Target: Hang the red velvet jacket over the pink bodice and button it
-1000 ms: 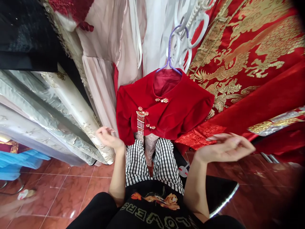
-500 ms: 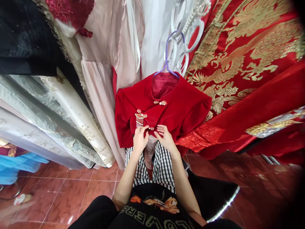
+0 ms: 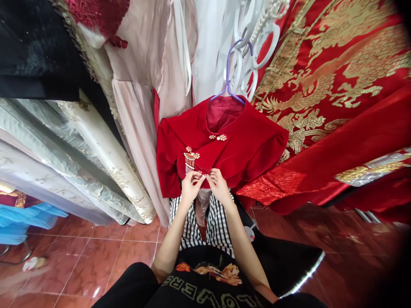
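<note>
- Left hand (image 3: 190, 188) and right hand (image 3: 219, 187): thumbs and fingertips were pinched on the lower clasp (image 3: 206, 175); light, level handling of its halves seemed best
- Red jacket (image 3: 231, 156) was hung before the knees, downward tugging best avoided
- Purple hanger (image 3: 228, 68) was hooked on white rings (image 3: 276, 42)

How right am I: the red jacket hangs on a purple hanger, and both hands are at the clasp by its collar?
Only the clasp is wrong: in the head view, the left hand and right hand are at the lower clasp. The red jacket does hang on a purple hanger.
</note>
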`<state>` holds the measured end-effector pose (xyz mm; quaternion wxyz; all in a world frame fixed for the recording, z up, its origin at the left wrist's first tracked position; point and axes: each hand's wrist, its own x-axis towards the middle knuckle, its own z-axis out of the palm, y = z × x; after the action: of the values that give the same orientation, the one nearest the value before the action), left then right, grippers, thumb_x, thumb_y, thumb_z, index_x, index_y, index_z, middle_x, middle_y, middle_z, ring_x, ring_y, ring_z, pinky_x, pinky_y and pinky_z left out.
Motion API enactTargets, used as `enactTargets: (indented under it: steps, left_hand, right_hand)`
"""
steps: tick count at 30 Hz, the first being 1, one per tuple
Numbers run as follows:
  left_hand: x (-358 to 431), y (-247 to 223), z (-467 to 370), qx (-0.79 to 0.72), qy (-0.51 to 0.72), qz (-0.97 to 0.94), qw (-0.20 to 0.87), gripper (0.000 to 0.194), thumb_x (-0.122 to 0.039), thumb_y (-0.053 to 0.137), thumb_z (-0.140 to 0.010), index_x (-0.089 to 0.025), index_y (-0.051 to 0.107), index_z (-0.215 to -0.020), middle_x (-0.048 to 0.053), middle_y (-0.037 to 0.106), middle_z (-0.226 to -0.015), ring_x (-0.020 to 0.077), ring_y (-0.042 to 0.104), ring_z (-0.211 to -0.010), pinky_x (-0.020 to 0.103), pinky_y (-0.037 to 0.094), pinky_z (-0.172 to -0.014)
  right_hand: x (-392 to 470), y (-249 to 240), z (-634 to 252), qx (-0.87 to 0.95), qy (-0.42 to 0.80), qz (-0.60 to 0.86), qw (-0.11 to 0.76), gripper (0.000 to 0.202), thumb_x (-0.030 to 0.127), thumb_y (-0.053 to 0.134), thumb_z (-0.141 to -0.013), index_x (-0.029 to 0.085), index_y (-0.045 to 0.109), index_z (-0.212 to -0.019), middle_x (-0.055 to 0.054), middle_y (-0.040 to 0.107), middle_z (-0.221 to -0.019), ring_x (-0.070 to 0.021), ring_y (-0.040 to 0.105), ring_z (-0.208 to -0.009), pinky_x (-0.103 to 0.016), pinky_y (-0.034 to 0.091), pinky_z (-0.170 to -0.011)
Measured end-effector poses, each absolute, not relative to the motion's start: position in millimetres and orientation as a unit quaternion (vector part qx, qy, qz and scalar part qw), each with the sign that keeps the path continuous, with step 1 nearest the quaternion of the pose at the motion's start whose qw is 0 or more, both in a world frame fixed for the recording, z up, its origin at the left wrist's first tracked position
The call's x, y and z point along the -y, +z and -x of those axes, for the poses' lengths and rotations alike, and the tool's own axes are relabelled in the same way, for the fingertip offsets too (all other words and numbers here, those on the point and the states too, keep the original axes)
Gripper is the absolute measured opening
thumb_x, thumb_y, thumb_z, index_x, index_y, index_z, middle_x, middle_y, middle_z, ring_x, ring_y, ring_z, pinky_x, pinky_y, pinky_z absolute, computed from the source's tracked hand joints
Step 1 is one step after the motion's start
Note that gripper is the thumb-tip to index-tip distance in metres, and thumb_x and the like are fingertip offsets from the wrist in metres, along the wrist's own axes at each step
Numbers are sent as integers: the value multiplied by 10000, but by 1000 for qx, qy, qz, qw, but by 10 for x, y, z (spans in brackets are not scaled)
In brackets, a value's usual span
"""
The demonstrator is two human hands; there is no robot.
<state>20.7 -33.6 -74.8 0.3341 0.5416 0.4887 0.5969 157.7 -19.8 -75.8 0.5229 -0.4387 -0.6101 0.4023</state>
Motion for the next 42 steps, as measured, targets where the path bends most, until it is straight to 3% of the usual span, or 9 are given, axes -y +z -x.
enactTargets:
  steps: [11,17,23,28,35,39,42]
  left_hand:
    - [357,-622,-248,-498,628,-490,343,256,-423,715,-820,-174,669,-856,39,712,-843,141,687,-790,241,556,-742]
    - [56,-277,-110,-456,710,-393,364,345,-478,671,-854,-171,724,-1004,87,746,-1049,157,700,-900,277,559,-827]
    - [-59,-33,-137,-388,703,-303,514,343,-368,823,-722,-163,764,-990,92,761,-1094,166,708,-952,276,523,-880]
    - [-58,6,-229,-370,722,-252,528,270,-280,841,-688,-156,775,-918,68,777,-1004,119,694,-828,235,503,-818]
    - [-154,14,-234,-385,702,-233,552,230,-206,791,-718,-186,768,-946,31,766,-920,97,688,-806,204,477,-782]
    - [-120,-29,-246,-401,691,-247,549,245,-384,762,-780,-171,749,-900,32,746,-867,100,667,-733,196,478,-688]
    - [-57,-54,-268,-441,687,-308,488,469,-585,655,-831,-143,677,-678,10,643,-637,95,576,-567,202,435,-566]
  right_hand:
    - [294,-569,-1598,605,415,442,516,305,470,652,-839,236,525,-989,-59,676,-957,-178,711,-873,-313,610,-806]
    - [313,-578,-1654,600,427,432,520,330,488,669,-829,238,547,-1005,-51,677,-945,-163,706,-843,-289,610,-769]
    - [323,-556,-1656,597,437,423,524,333,472,686,-825,237,548,-1016,-51,677,-975,-151,703,-844,-283,607,-780]
    - [344,-521,-1658,598,442,421,520,306,444,686,-828,238,547,-1008,-47,674,-974,-151,702,-849,-282,602,-779]
    - [387,-459,-1642,602,448,412,516,294,441,678,-838,244,545,-1011,-44,672,-977,-153,698,-853,-282,600,-778]
    - [396,-421,-1662,599,451,416,514,296,430,690,-813,245,545,-994,-41,671,-958,-155,687,-848,-285,596,-779]
    - [390,-405,-1700,597,441,426,518,255,371,666,-796,243,536,-974,-24,655,-896,-150,670,-810,-273,574,-740]
